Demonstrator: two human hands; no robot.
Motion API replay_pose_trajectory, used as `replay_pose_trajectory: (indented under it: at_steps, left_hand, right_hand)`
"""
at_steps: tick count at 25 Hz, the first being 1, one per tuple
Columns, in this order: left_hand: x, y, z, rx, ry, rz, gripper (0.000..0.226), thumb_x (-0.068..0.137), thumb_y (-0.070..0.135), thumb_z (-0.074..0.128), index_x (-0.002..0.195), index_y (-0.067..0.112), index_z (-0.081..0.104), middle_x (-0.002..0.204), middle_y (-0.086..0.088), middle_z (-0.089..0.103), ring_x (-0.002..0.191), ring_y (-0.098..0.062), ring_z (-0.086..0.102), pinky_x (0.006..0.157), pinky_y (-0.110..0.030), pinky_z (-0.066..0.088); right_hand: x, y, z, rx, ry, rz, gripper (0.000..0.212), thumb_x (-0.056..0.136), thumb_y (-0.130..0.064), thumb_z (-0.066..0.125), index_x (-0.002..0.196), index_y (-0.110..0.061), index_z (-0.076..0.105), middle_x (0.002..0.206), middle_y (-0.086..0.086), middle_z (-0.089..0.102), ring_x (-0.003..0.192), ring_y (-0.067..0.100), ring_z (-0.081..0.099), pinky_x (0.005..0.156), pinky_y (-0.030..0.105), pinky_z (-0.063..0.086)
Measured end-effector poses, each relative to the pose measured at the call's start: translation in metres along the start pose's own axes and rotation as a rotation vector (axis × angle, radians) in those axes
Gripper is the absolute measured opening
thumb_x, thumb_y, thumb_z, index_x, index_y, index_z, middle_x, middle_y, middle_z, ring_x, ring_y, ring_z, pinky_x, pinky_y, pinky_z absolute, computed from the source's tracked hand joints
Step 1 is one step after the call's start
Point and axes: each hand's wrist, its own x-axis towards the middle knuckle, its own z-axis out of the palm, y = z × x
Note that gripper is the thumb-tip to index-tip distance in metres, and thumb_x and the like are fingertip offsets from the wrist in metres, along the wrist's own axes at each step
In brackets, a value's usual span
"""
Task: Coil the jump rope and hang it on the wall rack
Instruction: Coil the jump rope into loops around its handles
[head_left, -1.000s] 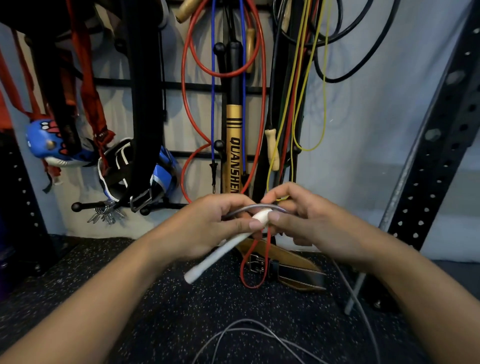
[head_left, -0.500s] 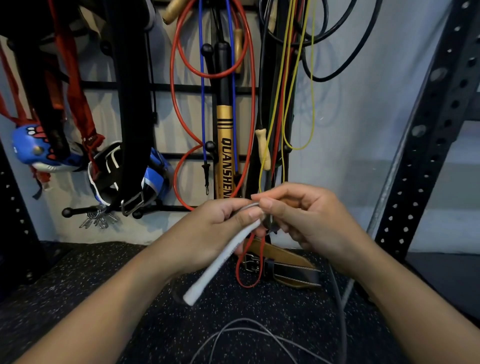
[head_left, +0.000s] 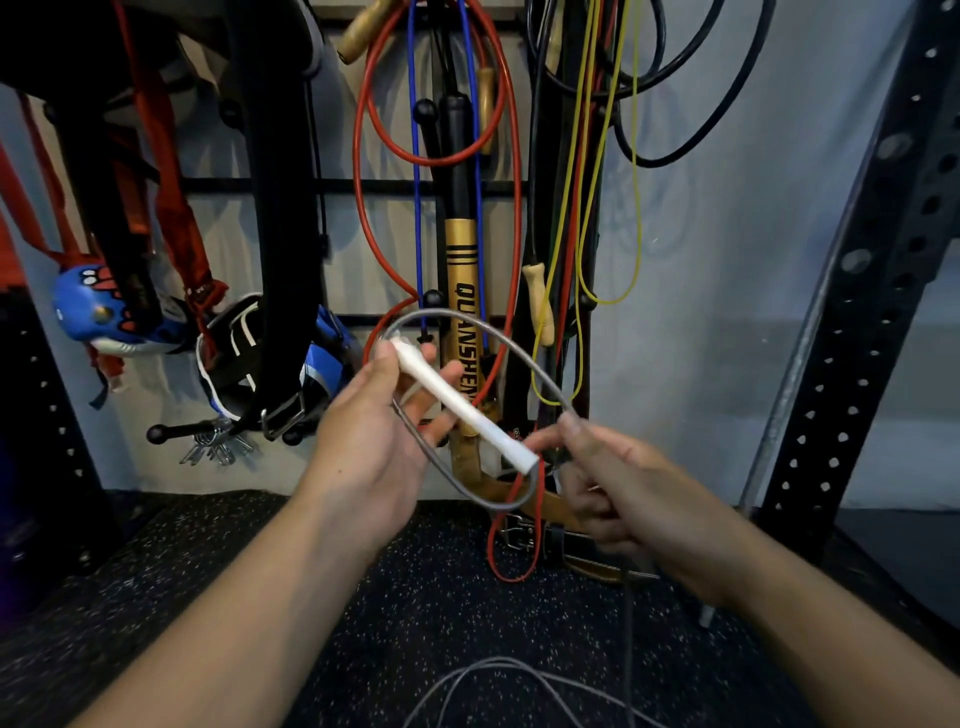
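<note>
So the left hand (head_left: 374, 441) has the slim white plastic jump rope handle (head_left: 464, 405) lying across its fingers, thumb pressed on the upper end, the other fingers loosely spread behind it. The handle's long axis runs diagonally: top end up by the thumb tip, bottom end pointing down and out past the fingertips toward the right hand (head_left: 623, 499).

The thin grey jump rope cord (head_left: 498, 338) comes out at the thumb end, arcs up and over above the fingers, then drops to the right hand, where thumb and index finger are pinching it; the other fingers there are curled in. A second stretch of cord loops below the left fingers and under the handle's lower end. More slack lies on the black speckled rubber floor (head_left: 363, 597), well below both hands.

Beyond the fingertips is the black wall rack (head_left: 363, 186), loaded with a red rope (head_left: 363, 223), a yellow cord (head_left: 636, 218) and a gold-and-black stick (head_left: 461, 291). A brown leather belt (head_left: 524, 493) sits behind the right fingers.
</note>
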Motion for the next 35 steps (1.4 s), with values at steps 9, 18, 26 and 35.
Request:
replay_pose_trajectory:
  at_steps: [9, 18, 26, 35]
  left_hand:
    - [-0.004, -0.007, 0.000, -0.154, 0.053, -0.033, 0.048, 0.105, 0.037, 0.047, 0.143, 0.009, 0.056, 0.114, -0.004, 0.065, 0.096, -0.018, 0.069, 0.073, -0.041, 0.063]
    - [-0.005, -0.010, -0.007, 0.034, 0.027, -0.020, 0.026, 0.106, 0.031, 0.047, 0.110, 0.011, 0.064, 0.105, -0.006, 0.068, 0.103, -0.023, 0.072, 0.082, -0.050, 0.063]
    - [-0.010, 0.018, -0.005, 1.458, -0.479, 0.668, 0.035, 0.106, 0.046, 0.037, 0.129, 0.042, 0.063, 0.116, 0.030, 0.062, 0.119, 0.002, 0.055, 0.107, -0.036, 0.043]
    - [-0.023, 0.011, 0.008, 1.612, -0.751, 0.299, 0.039, 0.105, 0.045, 0.034, 0.073, 0.036, 0.054, 0.060, 0.024, 0.061, 0.058, 0.010, 0.053, 0.056, -0.010, 0.038]
  right_hand:
    - [0.002, -0.006, 0.023, -0.060, 0.040, -0.144, 0.038, 0.104, -0.049, 0.044, 0.093, -0.025, 0.070, 0.064, -0.007, 0.042, 0.048, 0.008, 0.033, 0.045, 0.020, 0.029]
    - [0.011, -0.004, 0.014, -0.197, 0.121, -0.141, 0.038, 0.106, -0.046, 0.038, 0.085, -0.024, 0.060, 0.055, -0.013, 0.044, 0.045, 0.005, 0.034, 0.045, 0.023, 0.029]
    - [0.003, -0.031, -0.007, -0.861, -0.034, -0.230, 0.034, 0.104, -0.048, 0.034, 0.091, -0.028, 0.057, 0.079, -0.006, 0.057, 0.065, 0.007, 0.051, 0.065, 0.032, 0.047]
    - [0.002, -0.034, -0.004, -0.864, -0.135, -0.301, 0.027, 0.105, -0.038, 0.048, 0.083, -0.035, 0.062, 0.068, -0.034, 0.059, 0.065, -0.009, 0.055, 0.063, 0.009, 0.041]
